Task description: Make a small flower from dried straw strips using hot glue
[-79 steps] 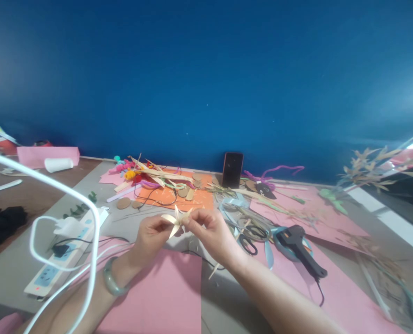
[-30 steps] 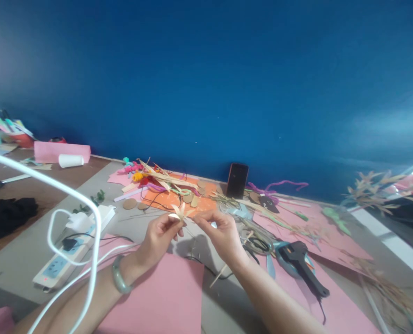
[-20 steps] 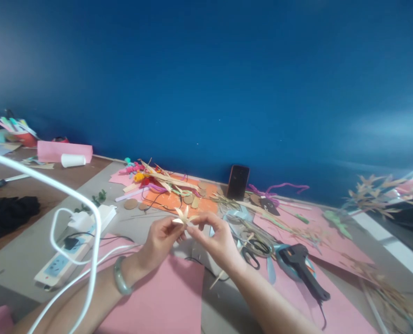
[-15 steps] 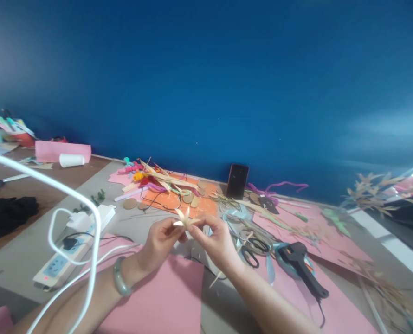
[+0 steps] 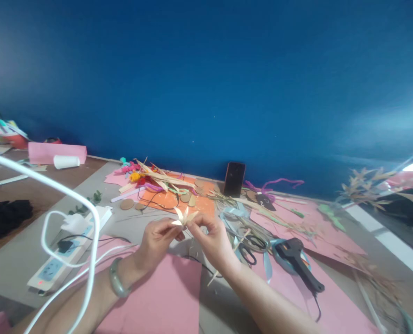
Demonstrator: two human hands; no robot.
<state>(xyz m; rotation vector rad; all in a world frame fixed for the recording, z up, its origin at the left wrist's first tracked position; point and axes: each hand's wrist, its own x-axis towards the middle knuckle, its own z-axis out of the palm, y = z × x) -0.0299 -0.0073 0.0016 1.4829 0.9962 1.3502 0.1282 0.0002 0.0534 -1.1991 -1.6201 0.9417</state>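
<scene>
Between my two hands is a small cream-coloured flower [image 5: 182, 215] with pointed petals, held up above the table. My left hand [image 5: 158, 239], with a pale green bangle [image 5: 118, 278] on its wrist, pinches the flower's left side near the base. From the right, the thumb and fingers of my right hand [image 5: 208, 236] close on its right petals. The flower's underside is hidden by my fingers. Below my hands lies a pink sheet [image 5: 168, 297]. Beside my right hand are black-handled scissors [image 5: 248, 254].
A black glue gun [image 5: 299, 262] rests on a roll of blue ribbon at right. A phone [image 5: 234, 180] leans against the blue wall. On the left, a power strip [image 5: 53, 269] lies behind a white cable [image 5: 95, 241]. Dried strips and pipe cleaners cover an orange sheet [image 5: 204, 204].
The view has turned slightly, so everything sits a little further left. My right fingers have moved in closer around the flower's right petals; both hands still hold it.
</scene>
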